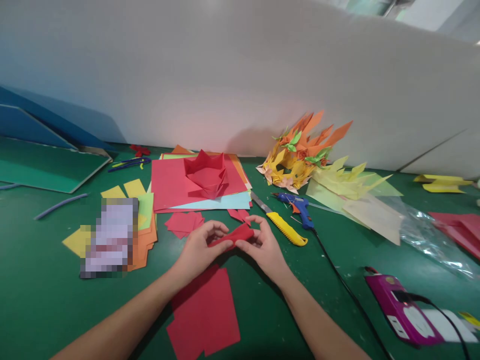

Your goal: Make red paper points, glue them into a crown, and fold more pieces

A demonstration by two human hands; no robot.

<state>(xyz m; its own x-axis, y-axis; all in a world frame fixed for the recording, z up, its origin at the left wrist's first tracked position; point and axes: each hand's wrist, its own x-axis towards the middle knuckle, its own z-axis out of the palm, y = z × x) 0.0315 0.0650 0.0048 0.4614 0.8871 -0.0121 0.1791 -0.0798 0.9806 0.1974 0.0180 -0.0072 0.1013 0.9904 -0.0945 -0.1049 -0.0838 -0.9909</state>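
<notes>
Between my two hands is a folded piece of red paper [240,234], held above the green table. My left hand [202,246] pinches its left end with the thumb in front. On the other end, my right hand [264,245] grips it between thumb and fingers. Red paper sheets [210,315] lie just below, nearer to me. Behind my left hand are small red paper pieces [183,223]. A red folded paper crown [206,175] sits farther back on a stack of coloured paper [165,187].
Right of my hands lie a yellow utility knife [287,228] and a blue glue gun [300,207] with a black cord. Orange and yellow paper crowns [296,155] stand by the wall. A purple power strip [407,312] is at the right; a pixelated phone-like object [112,235] lies left.
</notes>
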